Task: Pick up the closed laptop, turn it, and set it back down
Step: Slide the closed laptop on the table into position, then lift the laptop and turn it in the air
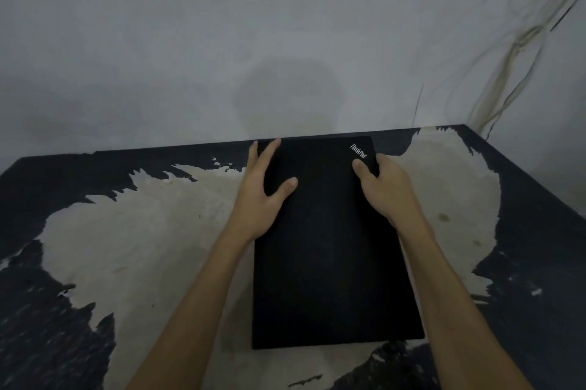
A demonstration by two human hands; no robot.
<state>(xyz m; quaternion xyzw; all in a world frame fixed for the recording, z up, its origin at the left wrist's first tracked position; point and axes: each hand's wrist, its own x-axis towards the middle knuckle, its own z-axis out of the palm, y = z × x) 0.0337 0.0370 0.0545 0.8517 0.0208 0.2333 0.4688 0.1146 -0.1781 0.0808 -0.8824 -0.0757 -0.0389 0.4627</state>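
A closed black laptop with a ThinkPad logo at its far right corner lies lengthwise, short side toward me, on the worn table. My left hand rests on its far left edge, fingers spread over the lid and thumb on top. My right hand clasps the far right edge, thumb on the lid near the logo and fingers wrapped around the side, hidden under it. Whether the laptop is lifted off the table or lying flat cannot be told.
The table has peeling black paint with a pale bare patch in the middle. A grey wall stands right behind the laptop's far end. Loose cables hang down the wall at the right. The table's right edge runs diagonally.
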